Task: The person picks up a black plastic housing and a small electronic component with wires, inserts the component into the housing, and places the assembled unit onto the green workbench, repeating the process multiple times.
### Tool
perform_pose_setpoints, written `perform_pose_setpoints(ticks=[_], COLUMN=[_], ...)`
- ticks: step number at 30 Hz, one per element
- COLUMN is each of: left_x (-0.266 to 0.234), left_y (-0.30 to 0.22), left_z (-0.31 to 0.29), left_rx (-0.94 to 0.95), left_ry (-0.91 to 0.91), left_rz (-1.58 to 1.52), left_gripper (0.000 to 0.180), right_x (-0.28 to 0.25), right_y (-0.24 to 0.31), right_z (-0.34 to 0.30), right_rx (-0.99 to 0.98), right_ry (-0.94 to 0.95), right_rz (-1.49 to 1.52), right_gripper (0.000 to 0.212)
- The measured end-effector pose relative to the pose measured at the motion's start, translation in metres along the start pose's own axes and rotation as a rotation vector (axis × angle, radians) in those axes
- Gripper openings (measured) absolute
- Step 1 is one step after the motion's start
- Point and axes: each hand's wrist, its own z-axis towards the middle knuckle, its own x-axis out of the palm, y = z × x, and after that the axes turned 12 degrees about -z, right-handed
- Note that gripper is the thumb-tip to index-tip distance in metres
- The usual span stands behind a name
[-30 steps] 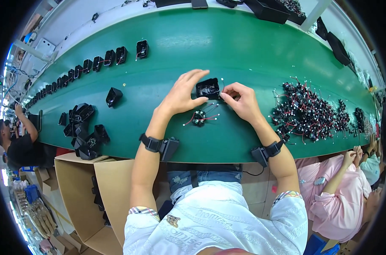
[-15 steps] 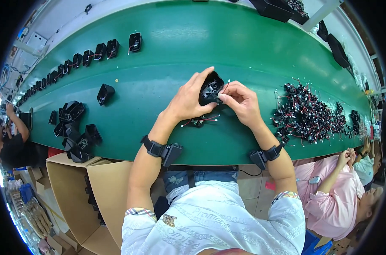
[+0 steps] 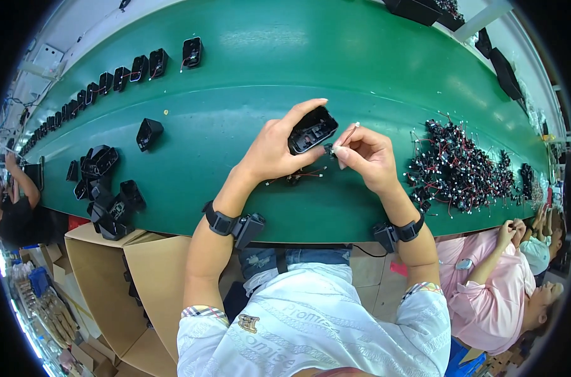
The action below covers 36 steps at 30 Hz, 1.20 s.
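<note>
My left hand [image 3: 274, 146] is closed round a black plastic housing [image 3: 313, 131], tilted so that its hollow inside shows. Beside it, my right hand [image 3: 367, 156] pinches a small black part with red wires and a white plug [image 3: 356, 127] sticking up past the fingers. The black end of this wired part sits close to the housing's lower right edge; whether they touch I cannot tell. On the green table below my left hand lie more wired parts [image 3: 296, 178], partly hidden by the hand.
Right of my hands spreads a heap of small wired parts [image 3: 452, 166]. A row of black housings [image 3: 158, 63] runs along the far left, with loose housings [image 3: 112, 204] nearer. An open cardboard box [image 3: 156, 276] stands below the table edge. Other people sit at both sides.
My right hand has drawn back a little to the right, with the wired part in its fingers. In my left hand the housing has turned, its opening now leaning more to the right.
</note>
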Motion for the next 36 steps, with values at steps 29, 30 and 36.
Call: perform_pose_setpoints(ticks=[29,30,36], left_x=[0.022,0.023,0.033], left_y=[-0.011,-0.011,-0.011], left_z=[-0.001,-0.001,0.000], left_rx=[0.042,0.043,0.104], left_ry=[-0.037,-0.032,-0.141], left_rz=[-0.038,-0.038,0.017], left_gripper=[0.092,0.092,0.087], right_x=[0.017,0.019,0.029], right_y=[0.007,0.005,0.002], right_z=[-0.003,-0.003,-0.005], right_rx=[-0.353,-0.352,-0.278], right_ry=[-0.333,-0.338,-0.419], right_rz=[-0.837,-0.837,-0.734], right_gripper=[0.016,0.016,0.016])
